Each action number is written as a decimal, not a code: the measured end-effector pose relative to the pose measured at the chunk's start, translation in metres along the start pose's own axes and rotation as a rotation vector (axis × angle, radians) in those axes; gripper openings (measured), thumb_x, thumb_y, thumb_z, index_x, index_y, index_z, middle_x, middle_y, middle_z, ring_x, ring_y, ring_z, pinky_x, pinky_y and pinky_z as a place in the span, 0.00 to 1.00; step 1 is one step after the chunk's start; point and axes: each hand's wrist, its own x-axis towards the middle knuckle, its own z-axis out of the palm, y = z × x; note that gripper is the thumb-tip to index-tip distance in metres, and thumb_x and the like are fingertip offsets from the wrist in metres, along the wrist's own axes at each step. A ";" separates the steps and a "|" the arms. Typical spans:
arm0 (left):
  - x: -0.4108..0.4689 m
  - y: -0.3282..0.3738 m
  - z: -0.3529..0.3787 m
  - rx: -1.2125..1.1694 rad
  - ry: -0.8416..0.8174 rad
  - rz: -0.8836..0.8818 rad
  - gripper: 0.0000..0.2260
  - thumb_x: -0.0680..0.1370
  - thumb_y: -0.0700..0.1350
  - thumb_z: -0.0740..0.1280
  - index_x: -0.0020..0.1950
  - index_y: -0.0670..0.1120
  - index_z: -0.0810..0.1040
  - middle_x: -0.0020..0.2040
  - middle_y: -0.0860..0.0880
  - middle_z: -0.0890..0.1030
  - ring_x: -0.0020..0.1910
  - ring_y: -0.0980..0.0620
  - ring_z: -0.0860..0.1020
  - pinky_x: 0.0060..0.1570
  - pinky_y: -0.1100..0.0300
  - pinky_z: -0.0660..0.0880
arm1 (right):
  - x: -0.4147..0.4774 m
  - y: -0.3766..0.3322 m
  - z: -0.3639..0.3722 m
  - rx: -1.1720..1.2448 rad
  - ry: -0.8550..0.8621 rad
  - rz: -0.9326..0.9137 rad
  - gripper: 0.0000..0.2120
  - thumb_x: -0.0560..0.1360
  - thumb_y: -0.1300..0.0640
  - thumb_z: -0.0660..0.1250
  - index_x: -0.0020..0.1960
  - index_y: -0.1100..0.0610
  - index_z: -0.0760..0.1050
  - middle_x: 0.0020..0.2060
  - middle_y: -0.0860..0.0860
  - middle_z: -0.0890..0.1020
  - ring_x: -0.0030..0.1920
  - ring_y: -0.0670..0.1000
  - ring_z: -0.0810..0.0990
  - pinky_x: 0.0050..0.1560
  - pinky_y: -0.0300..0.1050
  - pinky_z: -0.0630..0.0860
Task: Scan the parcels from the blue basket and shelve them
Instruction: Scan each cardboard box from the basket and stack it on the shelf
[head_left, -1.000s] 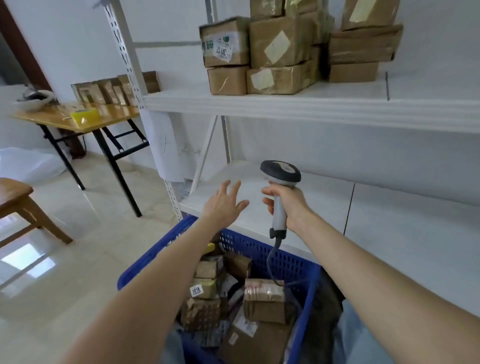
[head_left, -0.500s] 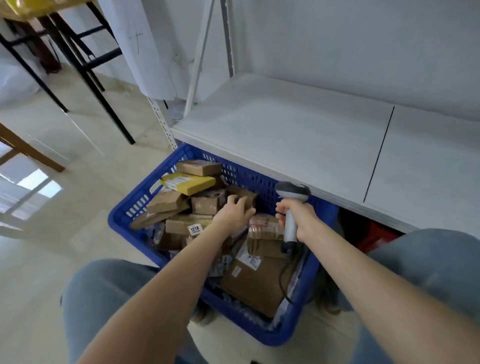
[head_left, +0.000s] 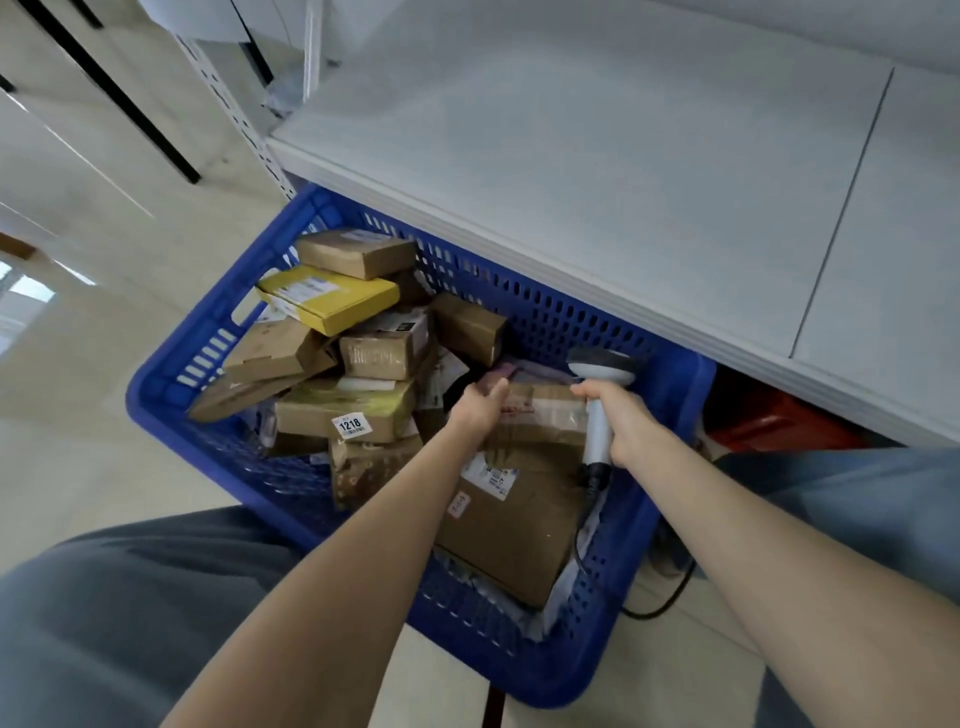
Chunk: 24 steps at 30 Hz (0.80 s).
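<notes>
We look from one head-worn camera — steeply down, close above the blue perforated plastic basket (head_left: 540, 322) and flat white shelf (head_left: 597, 182).

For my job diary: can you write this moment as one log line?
step: pick parcel | left hand: grips taped parcel in blue basket | right hand: holds scanner

The left hand (head_left: 479, 409), raised before, now grips a parcel (head_left: 543, 415) near the basket's (head_left: 156, 387) far wall, the scanner (head_left: 600, 366) lowered beside it.
</notes>
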 end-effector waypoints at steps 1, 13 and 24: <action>0.000 0.000 -0.001 -0.096 0.023 -0.045 0.32 0.79 0.61 0.58 0.76 0.43 0.60 0.73 0.42 0.67 0.69 0.40 0.68 0.68 0.47 0.67 | -0.003 0.000 0.000 0.021 0.009 -0.012 0.18 0.68 0.58 0.74 0.56 0.63 0.78 0.47 0.60 0.82 0.43 0.58 0.80 0.53 0.56 0.79; -0.078 0.029 -0.045 -0.570 0.187 0.006 0.04 0.75 0.39 0.67 0.44 0.48 0.75 0.48 0.44 0.77 0.54 0.42 0.77 0.51 0.46 0.79 | -0.073 -0.006 -0.012 0.152 0.046 -0.244 0.16 0.65 0.54 0.79 0.43 0.58 0.74 0.47 0.59 0.83 0.49 0.60 0.82 0.55 0.61 0.79; -0.138 0.018 -0.059 -0.651 -0.019 0.250 0.12 0.74 0.37 0.69 0.54 0.48 0.74 0.53 0.45 0.80 0.49 0.47 0.79 0.43 0.50 0.80 | -0.123 0.018 -0.018 0.187 -0.011 -0.349 0.16 0.69 0.63 0.74 0.55 0.62 0.75 0.48 0.59 0.82 0.49 0.58 0.82 0.53 0.56 0.80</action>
